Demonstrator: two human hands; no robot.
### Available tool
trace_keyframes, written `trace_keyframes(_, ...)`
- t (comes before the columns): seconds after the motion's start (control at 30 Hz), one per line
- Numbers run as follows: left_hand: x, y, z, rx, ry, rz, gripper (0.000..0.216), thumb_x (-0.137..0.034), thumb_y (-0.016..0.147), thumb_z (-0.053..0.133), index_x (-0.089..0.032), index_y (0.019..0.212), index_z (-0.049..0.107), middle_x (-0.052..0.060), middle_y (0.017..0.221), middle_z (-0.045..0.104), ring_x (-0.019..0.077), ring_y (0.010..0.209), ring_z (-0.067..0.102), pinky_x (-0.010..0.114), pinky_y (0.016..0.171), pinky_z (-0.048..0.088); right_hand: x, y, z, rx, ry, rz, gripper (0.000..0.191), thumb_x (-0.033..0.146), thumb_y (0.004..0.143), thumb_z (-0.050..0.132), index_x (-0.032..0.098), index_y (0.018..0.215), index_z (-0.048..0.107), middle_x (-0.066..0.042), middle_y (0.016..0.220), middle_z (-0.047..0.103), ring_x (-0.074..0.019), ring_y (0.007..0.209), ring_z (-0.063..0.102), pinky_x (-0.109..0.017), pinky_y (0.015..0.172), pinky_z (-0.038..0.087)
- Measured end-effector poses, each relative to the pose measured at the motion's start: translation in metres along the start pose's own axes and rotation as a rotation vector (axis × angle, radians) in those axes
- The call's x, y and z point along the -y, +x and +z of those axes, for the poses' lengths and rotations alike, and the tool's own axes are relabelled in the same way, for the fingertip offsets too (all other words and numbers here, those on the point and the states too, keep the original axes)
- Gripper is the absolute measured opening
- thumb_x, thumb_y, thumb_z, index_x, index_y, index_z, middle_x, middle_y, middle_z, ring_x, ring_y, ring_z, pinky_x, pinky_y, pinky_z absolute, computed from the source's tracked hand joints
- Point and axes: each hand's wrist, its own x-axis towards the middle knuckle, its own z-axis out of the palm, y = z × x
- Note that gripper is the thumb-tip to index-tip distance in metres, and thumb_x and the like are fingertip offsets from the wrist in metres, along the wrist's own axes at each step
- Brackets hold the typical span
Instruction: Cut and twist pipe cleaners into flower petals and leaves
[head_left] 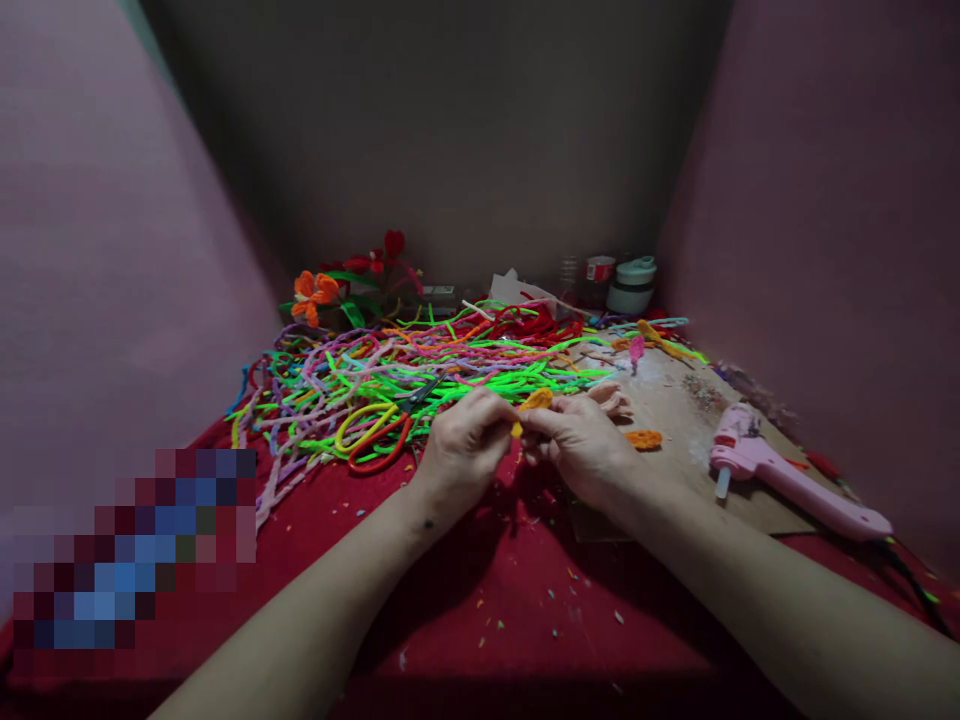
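Both hands meet over the middle of a red cloth [487, 600]. My left hand [461, 445] and my right hand [581, 440] each pinch the same small orange pipe-cleaner piece [534, 402], bent into a loop, held between the fingertips. Just behind the hands lies a big tangle of pipe cleaners [420, 375], mostly green, pink and yellow. Another small orange loop [644, 438] rests on the brown cardboard [690, 470] to the right of my right hand.
A pink glue gun [780, 475] lies on the cardboard at right, its cord trailing off. Scissors with red and yellow handles [375, 435] sit in the tangle at left. Finished orange and red flowers [345, 285] and small jars [630, 283] stand at the back. Walls close in on three sides.
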Motion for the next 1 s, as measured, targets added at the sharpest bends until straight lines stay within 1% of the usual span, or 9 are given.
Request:
trace_keyframes(0.1, 0.001, -0.001, -0.002, 0.042, 0.114, 0.129, 0.014, -0.016, 0.078, 0.048, -0.017, 0.075, 0.061, 0.005, 0.08, 0.056, 0.0134, 0.075, 0.052, 0.026, 0.069, 0.042, 0.0, 0.001, -0.002, -0.007, -0.043, -0.022, 0.013, 0.017, 0.059, 0.064, 0.015, 0.055, 0.053, 0.004, 0.047, 0.049, -0.0073, 0.042, 0.042, -0.021, 0.042, 0.03)
trace_keyframes(0.23, 0.0, 0.005, -0.01, 0.085, -0.337, -0.287, 0.012, -0.025, 0.078, 0.052, -0.015, 0.081, 0.058, 0.003, 0.072, 0.057, 0.0122, 0.064, 0.056, 0.023, 0.057, 0.045, 0.005, -0.002, -0.001, 0.007, -0.069, -0.098, 0.007, 0.02, 0.064, 0.064, 0.015, 0.062, 0.059, 0.003, 0.055, 0.056, -0.0082, 0.049, 0.048, -0.022, 0.051, 0.035)
trace_keyframes(0.33, 0.002, 0.009, -0.016, 0.276, -0.719, -0.559, 0.02, -0.033, 0.076, 0.056, -0.013, 0.076, 0.057, 0.002, 0.067, 0.057, 0.0098, 0.051, 0.054, 0.02, 0.043, 0.042, 0.007, -0.004, 0.0, 0.056, -0.113, -0.154, 0.004, 0.019, 0.068, 0.061, 0.016, 0.065, 0.061, 0.003, 0.062, 0.06, -0.009, 0.055, 0.051, -0.023, 0.058, 0.038)
trace_keyframes(0.43, 0.006, 0.01, -0.019, 0.402, -0.838, -0.614, 0.022, -0.033, 0.072, 0.061, -0.012, 0.071, 0.057, 0.001, 0.063, 0.055, 0.0074, 0.044, 0.05, 0.019, 0.039, 0.039, 0.005, -0.005, 0.0, 0.108, -0.155, -0.143, 0.007, 0.022, 0.071, 0.059, 0.017, 0.067, 0.061, 0.002, 0.063, 0.06, -0.0109, 0.058, 0.052, -0.025, 0.061, 0.039)
trace_keyframes(0.57, 0.004, 0.009, -0.019, 0.39, -0.775, -0.622, 0.025, -0.035, 0.071, 0.062, -0.013, 0.066, 0.052, -0.003, 0.057, 0.047, 0.002, 0.038, 0.036, 0.016, 0.035, 0.026, 0.004, -0.005, -0.001, 0.073, -0.244, -0.174, 0.009, 0.025, 0.07, 0.059, 0.016, 0.067, 0.06, 0.002, 0.064, 0.058, -0.0109, 0.057, 0.049, -0.024, 0.058, 0.038)
trace_keyframes(0.67, 0.0, 0.007, -0.016, 0.338, -0.429, -0.479, 0.025, -0.036, 0.077, 0.052, -0.013, 0.066, 0.052, -0.005, 0.053, 0.042, 0.003, 0.04, 0.032, 0.017, 0.038, 0.024, 0.004, -0.006, -0.001, 0.03, -0.297, -0.168, 0.012, 0.027, 0.069, 0.059, 0.016, 0.065, 0.058, 0.004, 0.059, 0.054, -0.0091, 0.051, 0.044, -0.022, 0.051, 0.033)
trace_keyframes(0.8, -0.001, 0.0, -0.006, 0.13, 0.445, 0.102, 0.019, -0.023, 0.082, 0.041, -0.014, 0.072, 0.055, 0.002, 0.067, 0.055, 0.0103, 0.057, 0.048, 0.022, 0.05, 0.036, 0.002, -0.008, -0.001, -0.053, -0.322, -0.104, 0.016, 0.03, 0.067, 0.062, 0.016, 0.063, 0.054, 0.006, 0.052, 0.049, -0.0075, 0.044, 0.039, -0.022, 0.045, 0.028)
trace_keyframes(0.87, 0.0, -0.005, -0.002, 0.1, 0.8, 0.311, 0.021, -0.02, 0.084, 0.035, -0.014, 0.077, 0.055, 0.004, 0.071, 0.056, 0.013, 0.058, 0.051, 0.023, 0.048, 0.035, -0.001, -0.008, -0.002, -0.125, -0.312, -0.05, 0.023, 0.03, 0.065, 0.064, 0.018, 0.056, 0.047, 0.007, 0.045, 0.044, -0.0071, 0.039, 0.036, -0.022, 0.041, 0.025)
trace_keyframes(1.0, -0.002, -0.011, 0.002, 0.055, 1.044, 0.445, 0.024, -0.018, 0.088, 0.028, -0.016, 0.079, 0.051, 0.003, 0.068, 0.054, 0.0148, 0.058, 0.053, 0.025, 0.048, 0.037, -0.006, -0.009, -0.001, -0.096, -0.273, -0.063, 0.024, 0.029, 0.064, 0.065, 0.018, 0.056, 0.045, 0.005, 0.047, 0.046, -0.0072, 0.04, 0.039, -0.022, 0.041, 0.028)
